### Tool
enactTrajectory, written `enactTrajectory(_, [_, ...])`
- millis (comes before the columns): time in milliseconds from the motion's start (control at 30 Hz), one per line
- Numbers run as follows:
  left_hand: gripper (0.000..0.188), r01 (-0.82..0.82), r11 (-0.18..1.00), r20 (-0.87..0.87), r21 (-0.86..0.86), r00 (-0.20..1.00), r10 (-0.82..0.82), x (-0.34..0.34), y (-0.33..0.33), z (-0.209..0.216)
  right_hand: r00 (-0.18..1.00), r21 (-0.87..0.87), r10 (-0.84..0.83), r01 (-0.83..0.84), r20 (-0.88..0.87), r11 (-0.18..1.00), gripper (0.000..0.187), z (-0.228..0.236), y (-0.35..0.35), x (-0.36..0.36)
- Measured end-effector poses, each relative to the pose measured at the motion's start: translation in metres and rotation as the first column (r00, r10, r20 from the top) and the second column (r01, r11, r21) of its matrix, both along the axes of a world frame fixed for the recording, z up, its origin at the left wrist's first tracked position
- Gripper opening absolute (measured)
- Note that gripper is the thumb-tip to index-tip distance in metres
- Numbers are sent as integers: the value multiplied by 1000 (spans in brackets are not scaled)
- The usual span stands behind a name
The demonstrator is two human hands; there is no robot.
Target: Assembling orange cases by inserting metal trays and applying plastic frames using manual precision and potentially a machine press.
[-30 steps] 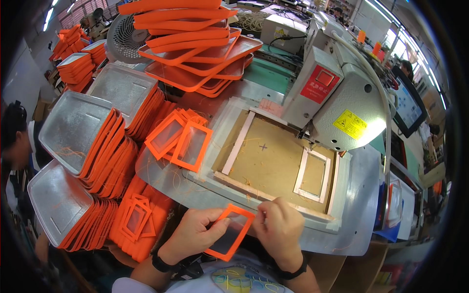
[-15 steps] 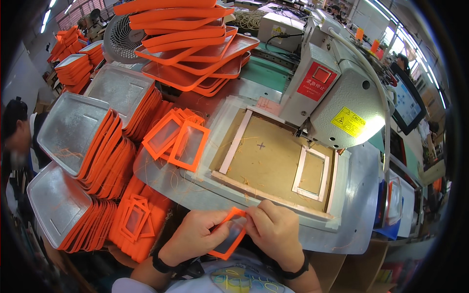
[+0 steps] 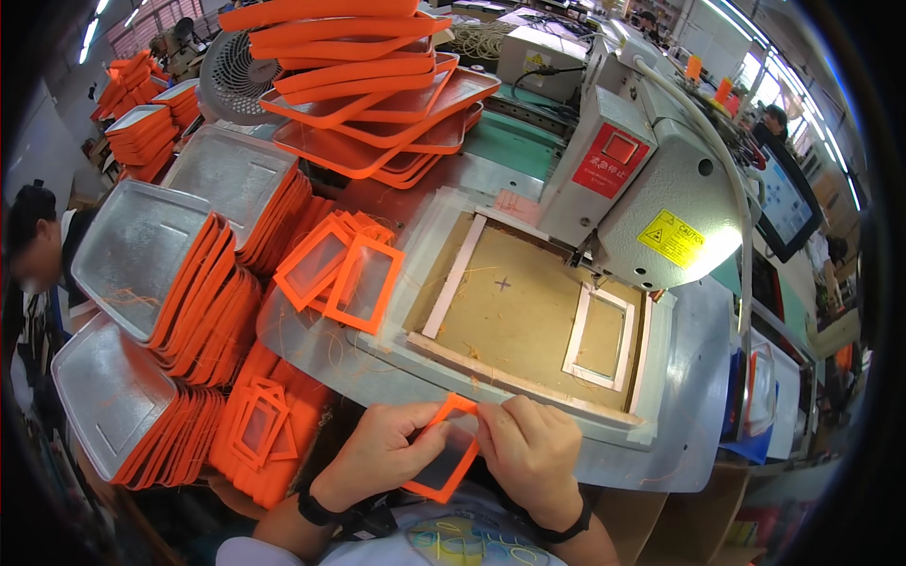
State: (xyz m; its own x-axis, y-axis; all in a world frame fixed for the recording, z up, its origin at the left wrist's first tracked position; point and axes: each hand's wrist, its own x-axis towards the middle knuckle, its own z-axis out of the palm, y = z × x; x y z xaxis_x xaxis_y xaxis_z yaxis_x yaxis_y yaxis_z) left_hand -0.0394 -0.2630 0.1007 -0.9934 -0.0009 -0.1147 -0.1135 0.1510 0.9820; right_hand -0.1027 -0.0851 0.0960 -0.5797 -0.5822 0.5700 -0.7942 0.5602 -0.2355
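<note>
A small orange-edged frame with a clear window (image 3: 453,457) is held tilted above my lap, just off the near edge of the metal table. My left hand (image 3: 382,451) grips its left side between thumb and bent fingers. At its upper right corner my right hand (image 3: 535,451) is closed in a pinch. The right fingertips are partly hidden, so any thread between them cannot be made out. Beyond my hands lies a tan sewing template (image 3: 514,316) with pale strips and a small white rectangular border (image 3: 571,349) at its right.
A sewing machine head (image 3: 675,212) overhangs the template's far right. Several similar orange frames (image 3: 363,283) lie at the table's left. Stacks of orange-edged silver panels (image 3: 142,255) crowd the left, with orange trays (image 3: 354,90) piled behind. A person (image 3: 38,236) is at far left.
The orange frame has turned slightly, showing more of its top edge and window. My right hand has shifted a little down and to the right; my left grip stays.
</note>
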Motion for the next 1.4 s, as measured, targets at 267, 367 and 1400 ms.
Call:
enactTrajectory(267, [24,102,993,6,-53,995,-102,1,-5,-3,991,-113,-129,132,32,985,17,-4,-1,-9])
enactTrajectory(367, [24,80,997,84,-8,993,-79,2,-5,-2,968,-184,-122,164,220,969,17,1,9,-11])
enactTrajectory(1400, [29,100,980,-56,-170,992,-111,-7,7,-1,886,-232,75,37,457,972,16,3,4,-2])
